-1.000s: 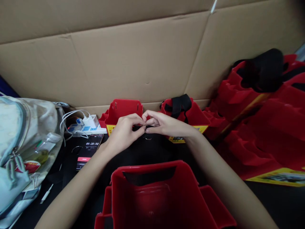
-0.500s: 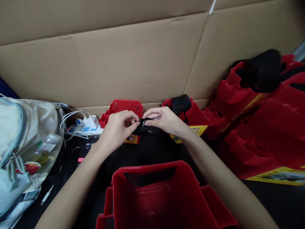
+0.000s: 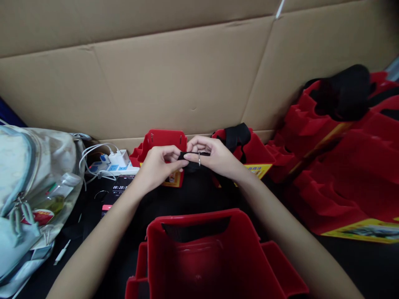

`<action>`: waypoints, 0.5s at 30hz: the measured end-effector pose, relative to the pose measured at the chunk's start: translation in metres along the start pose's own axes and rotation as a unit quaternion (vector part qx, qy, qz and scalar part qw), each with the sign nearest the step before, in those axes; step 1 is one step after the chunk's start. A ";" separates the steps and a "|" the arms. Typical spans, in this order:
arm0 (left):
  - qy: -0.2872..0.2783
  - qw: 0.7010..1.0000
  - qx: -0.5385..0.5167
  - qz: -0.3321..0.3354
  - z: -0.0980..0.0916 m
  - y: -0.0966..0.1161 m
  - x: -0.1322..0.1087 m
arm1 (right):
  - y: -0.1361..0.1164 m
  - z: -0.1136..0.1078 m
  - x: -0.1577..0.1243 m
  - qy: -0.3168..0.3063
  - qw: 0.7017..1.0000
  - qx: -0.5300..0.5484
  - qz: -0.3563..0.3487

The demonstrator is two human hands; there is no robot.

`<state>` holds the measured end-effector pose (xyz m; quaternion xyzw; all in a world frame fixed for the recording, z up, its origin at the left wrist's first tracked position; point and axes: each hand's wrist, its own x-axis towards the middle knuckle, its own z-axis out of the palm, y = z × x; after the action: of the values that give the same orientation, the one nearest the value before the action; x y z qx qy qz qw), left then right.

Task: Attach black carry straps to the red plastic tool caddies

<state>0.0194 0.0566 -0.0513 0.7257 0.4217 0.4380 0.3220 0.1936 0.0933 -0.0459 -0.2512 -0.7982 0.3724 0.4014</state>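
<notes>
Above the far rim of a red plastic bin, both hands meet at a black strap. My left hand pinches the strap's left end between thumb and fingers. From the other side my right hand grips the same strap, its thumb laid along it. A thin shiny metal loop shows at the right thumb; whether it is a finger ring or part of the strap I cannot tell. The bin stands open toward me, with a long slot in its far wall.
Behind my hands stand two smaller-looking red bins, one on the left and one with a black strap. Stacked red bins fill the right side. At left are a pale backpack, a power strip with cables, and a phone. Cardboard rises behind.
My right thumb has slid left along the strap, closer to my left fingertips. The metal loop now appears farther right. My left hand has shifted slightly; the bins have stayed put.
</notes>
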 end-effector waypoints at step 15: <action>-0.053 0.989 0.139 0.009 -0.033 -0.007 0.001 | -0.005 -0.014 -0.005 -0.086 0.989 -0.119 0.013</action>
<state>-0.0123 0.0640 -0.0431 0.7893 0.4543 0.3389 0.2363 0.2073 0.0923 -0.0389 -0.2748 -0.8651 0.3001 0.2933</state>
